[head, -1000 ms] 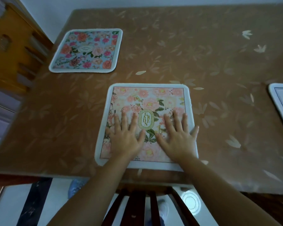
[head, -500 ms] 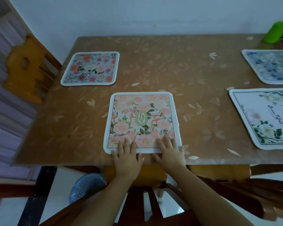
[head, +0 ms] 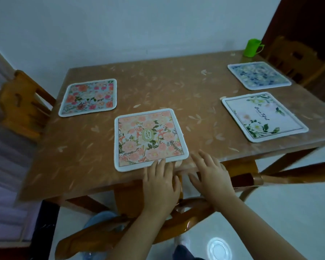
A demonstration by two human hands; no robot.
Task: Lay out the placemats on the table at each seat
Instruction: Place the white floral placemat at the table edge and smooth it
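Observation:
Several floral placemats lie flat on the brown table (head: 176, 85). A pink one (head: 148, 137) is at the near edge, a red-flowered one (head: 88, 96) at the left, a white one (head: 264, 116) at the right and a blue one (head: 258, 75) at the far right. My left hand (head: 160, 182) hangs over the table's near edge, its fingertips just touching the pink mat's front border. My right hand (head: 208, 173) is beside it, off the mat, fingers spread. Neither hand holds anything.
A green cup (head: 251, 47) stands at the far right corner. Wooden chairs sit at the left (head: 24, 104), at the far right (head: 298, 59) and right below my hands (head: 186, 218). A white wall runs behind the table.
Both hands have slid back off the pink placemat toward the table's near edge. The view has pulled back and now shows the whole table.

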